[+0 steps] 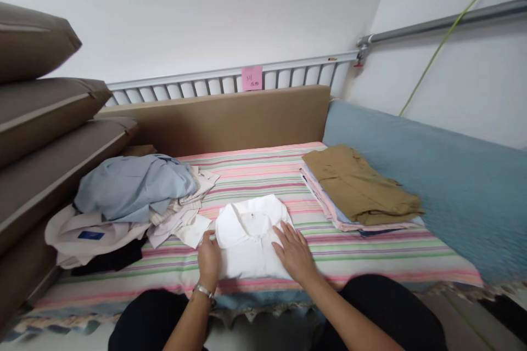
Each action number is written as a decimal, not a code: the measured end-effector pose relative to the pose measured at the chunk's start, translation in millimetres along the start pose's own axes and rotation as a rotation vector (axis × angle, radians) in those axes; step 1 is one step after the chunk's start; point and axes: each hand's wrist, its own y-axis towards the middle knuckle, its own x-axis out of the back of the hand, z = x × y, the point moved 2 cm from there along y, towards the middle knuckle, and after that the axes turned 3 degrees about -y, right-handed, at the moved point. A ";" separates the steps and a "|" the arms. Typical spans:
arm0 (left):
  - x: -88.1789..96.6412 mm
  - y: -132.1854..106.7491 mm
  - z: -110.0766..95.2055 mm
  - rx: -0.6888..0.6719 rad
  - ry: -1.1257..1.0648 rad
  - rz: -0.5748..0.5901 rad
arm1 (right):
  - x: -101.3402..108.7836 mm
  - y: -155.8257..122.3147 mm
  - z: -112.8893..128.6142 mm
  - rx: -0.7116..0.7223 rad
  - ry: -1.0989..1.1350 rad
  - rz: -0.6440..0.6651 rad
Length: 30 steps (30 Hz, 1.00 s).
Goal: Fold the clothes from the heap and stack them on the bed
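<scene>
A folded white collared shirt [249,236] lies on the striped sheet [370,258] right in front of me. My left hand [208,261], a watch on its wrist, holds the shirt's left edge with fingers curled against it. My right hand [293,251] lies flat on the shirt's right side, fingers stretched out.
A loose heap of clothes topped by a light blue garment [135,186] lies to the left. A stack of folded clothes with a brown one [358,186] on top sits to the right. Brown cushions [45,137] are stacked at far left, a blue blanket [432,175] at right.
</scene>
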 end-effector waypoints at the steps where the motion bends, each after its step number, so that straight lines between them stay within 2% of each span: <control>1: 1.6 -0.5 -1.2 -0.009 0.018 -0.008 | 0.5 0.1 -0.1 0.001 0.001 -0.003; 4: 6.7 -0.7 -12.8 -0.078 0.047 -0.046 | 2.7 -0.5 0.5 0.008 0.009 -0.003; 6: 4.7 -0.8 -27.3 -0.260 0.070 -0.077 | 4.3 -1.2 1.2 0.006 0.018 0.001; 8: -6.5 -2.2 -41.1 -0.487 0.147 -0.096 | 5.7 -1.6 1.4 -0.003 0.031 0.001; 10: -26.2 -3.8 -47.0 -0.613 0.279 -0.089 | 6.5 -1.4 1.0 -0.020 0.050 -0.005; 14: -65.9 -3.7 -36.2 -0.636 0.502 -0.024 | 5.7 0.2 -0.9 -0.032 0.081 -0.029; 17: -75.9 -2.6 -28.6 -0.663 0.571 -0.015 | 2.7 -0.2 -2.2 -0.022 0.067 -0.056; 24: -69.0 -4.7 -32.7 -0.563 0.510 -0.014 | -7.8 -1.9 -4.9 0.052 0.003 -0.158; 27: -62.9 4.4 -24.7 -0.448 0.333 -0.055 | -8.4 -1.0 -4.8 0.055 -0.003 -0.181; 30: -45.8 24.4 -10.5 -0.304 0.130 -0.100 | -7.0 -1.1 -4.1 0.051 -0.014 -0.184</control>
